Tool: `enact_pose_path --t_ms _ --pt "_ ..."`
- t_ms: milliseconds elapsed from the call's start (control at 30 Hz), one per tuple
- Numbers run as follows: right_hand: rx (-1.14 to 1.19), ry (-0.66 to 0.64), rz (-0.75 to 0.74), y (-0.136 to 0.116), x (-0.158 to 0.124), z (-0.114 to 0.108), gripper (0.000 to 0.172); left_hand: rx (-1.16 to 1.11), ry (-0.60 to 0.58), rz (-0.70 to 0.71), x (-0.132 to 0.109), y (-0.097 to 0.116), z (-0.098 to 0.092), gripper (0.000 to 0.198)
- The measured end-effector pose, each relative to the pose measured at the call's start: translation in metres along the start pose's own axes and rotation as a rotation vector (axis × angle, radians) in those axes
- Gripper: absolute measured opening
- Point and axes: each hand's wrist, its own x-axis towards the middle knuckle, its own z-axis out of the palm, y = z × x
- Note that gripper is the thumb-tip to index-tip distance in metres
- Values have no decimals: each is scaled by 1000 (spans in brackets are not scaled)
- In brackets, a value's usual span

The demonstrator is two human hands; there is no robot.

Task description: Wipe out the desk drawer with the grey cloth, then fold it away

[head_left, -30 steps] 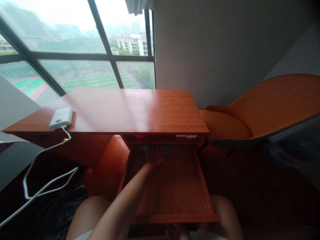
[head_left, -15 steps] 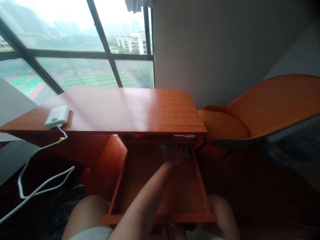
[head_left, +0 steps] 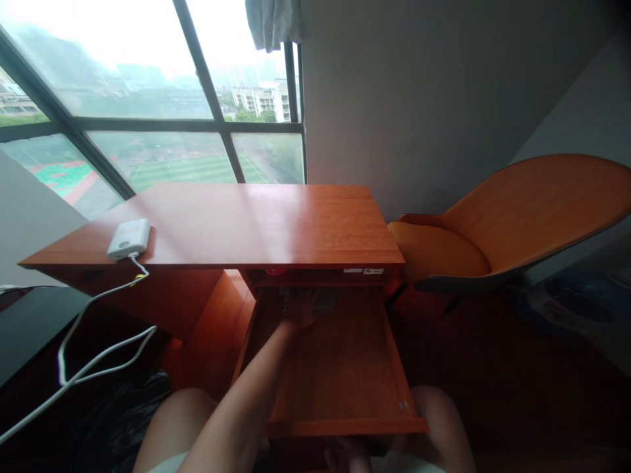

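1. Back toward the middle of the pulled-out orange-brown wooden drawer (head_left: 340, 368) goes the left hand (head_left: 300, 307). Half a second ago it was at the drawer's rear right corner, and the grey crumpled cloth (head_left: 320, 299) has come with it.
2. Now the left hand lies on top of the cloth at the drawer's rear edge, left of centre, with the bare forearm crossing the drawer's left side. Shadow hides the fingers, so whether they clutch the cloth or press it flat cannot be told.
3. A dim right hand (head_left: 348, 454) sits just under the drawer's front edge, between the person's bare knees. Its grip cannot be made out.
4. Above the drawer spreads the glossy orange-brown wooden desk top (head_left: 256, 223).
5. Far left of the drawer, on that top, rests a white rectangular plastic charger box (head_left: 129, 239), with its white cable (head_left: 93, 328) looping down to the dark floor.
6. Right of the drawer stands an orange moulded shell chair (head_left: 493, 223).
7. Beyond the drawer, past the desk, is a dark-framed window (head_left: 148, 118) with a grey curtain (head_left: 273, 23) at its upper corner.
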Motion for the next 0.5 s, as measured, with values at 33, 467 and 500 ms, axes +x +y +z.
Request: enact_pose_path --t_ms 33,467,500 --pt "0 -4 0 0 -1 0 36 17 4 -24 -6 -8 -1 75" --pt "4 -40 -31 -4 -8 2 35 71 17 -295 -30 -23 5 69" --pt "3 -41 -37 -4 -9 2 35 72 25 -316 -28 -19 8 68"
